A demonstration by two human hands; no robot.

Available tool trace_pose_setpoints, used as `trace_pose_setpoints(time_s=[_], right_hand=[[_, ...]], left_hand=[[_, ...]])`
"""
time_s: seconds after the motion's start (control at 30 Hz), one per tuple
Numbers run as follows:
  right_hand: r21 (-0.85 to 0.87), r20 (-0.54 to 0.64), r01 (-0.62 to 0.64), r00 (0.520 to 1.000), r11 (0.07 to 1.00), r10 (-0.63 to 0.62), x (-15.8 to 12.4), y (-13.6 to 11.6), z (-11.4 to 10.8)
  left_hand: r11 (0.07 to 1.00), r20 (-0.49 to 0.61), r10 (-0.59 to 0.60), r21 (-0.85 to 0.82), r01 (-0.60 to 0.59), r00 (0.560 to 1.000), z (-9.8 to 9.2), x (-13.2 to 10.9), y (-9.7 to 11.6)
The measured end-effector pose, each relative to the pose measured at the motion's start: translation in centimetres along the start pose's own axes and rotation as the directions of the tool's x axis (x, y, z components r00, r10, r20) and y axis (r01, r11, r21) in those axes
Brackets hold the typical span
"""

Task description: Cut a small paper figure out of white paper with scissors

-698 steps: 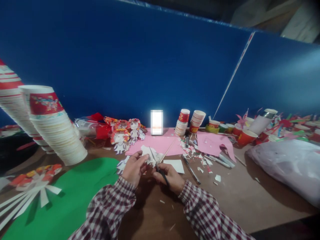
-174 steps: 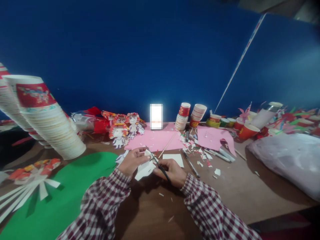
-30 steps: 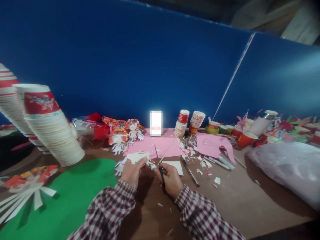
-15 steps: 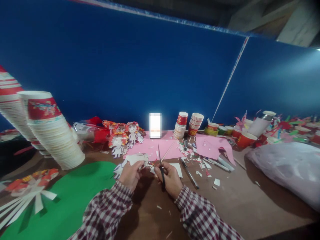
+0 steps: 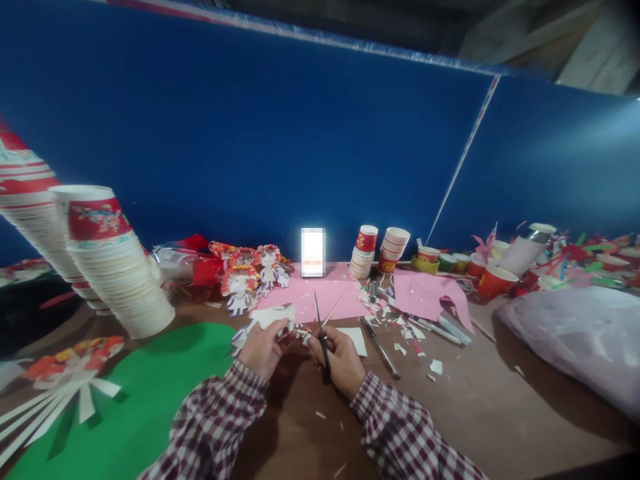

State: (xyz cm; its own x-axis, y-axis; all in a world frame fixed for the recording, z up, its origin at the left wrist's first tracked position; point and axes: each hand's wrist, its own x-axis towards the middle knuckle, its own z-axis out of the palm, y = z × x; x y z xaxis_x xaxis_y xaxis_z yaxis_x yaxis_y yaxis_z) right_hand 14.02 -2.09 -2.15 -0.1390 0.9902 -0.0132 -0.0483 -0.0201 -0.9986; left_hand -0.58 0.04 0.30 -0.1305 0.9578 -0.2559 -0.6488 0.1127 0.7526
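Observation:
My left hand pinches a white paper cut-out and holds it just above the brown table. My right hand is closed round the dark handles of a pair of scissors, whose blades point up and away, right beside the cut-out's edge. Both arms wear red-and-white checked sleeves. Small white paper scraps lie on the table under and around my hands. A white square of paper lies just right of my right hand.
Tall leaning stacks of paper cups stand at the left beside a green sheet. Pink sheets, paper dolls, a lit phone, pens, cups and a white plastic bag crowd the table before a blue wall.
Over the last second my hands stayed close together; the scissors' blades tilted more upright beside the cut-out. The camera view shifted slightly.

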Motion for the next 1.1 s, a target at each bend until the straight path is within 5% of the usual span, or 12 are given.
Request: trace_pose_setpoints(time_s=[0.27, 1.1], right_hand=[[-0.033, 0.031, 0.049, 0.998, 0.998, -0.048, 0.15, 0.81, -0.11], [-0.095, -0.011, 0.094, 0.995, 0.991, -0.095, 0.44, 0.57, -0.29]], left_hand=[[1.000, -0.079, 0.000, 0.005, 0.001, 0.997, -0.34, 0.64, -0.13], [1.000, 0.021, 0.009, 0.016, -0.010, 1.000, -0.23, 0.72, 0.12]])
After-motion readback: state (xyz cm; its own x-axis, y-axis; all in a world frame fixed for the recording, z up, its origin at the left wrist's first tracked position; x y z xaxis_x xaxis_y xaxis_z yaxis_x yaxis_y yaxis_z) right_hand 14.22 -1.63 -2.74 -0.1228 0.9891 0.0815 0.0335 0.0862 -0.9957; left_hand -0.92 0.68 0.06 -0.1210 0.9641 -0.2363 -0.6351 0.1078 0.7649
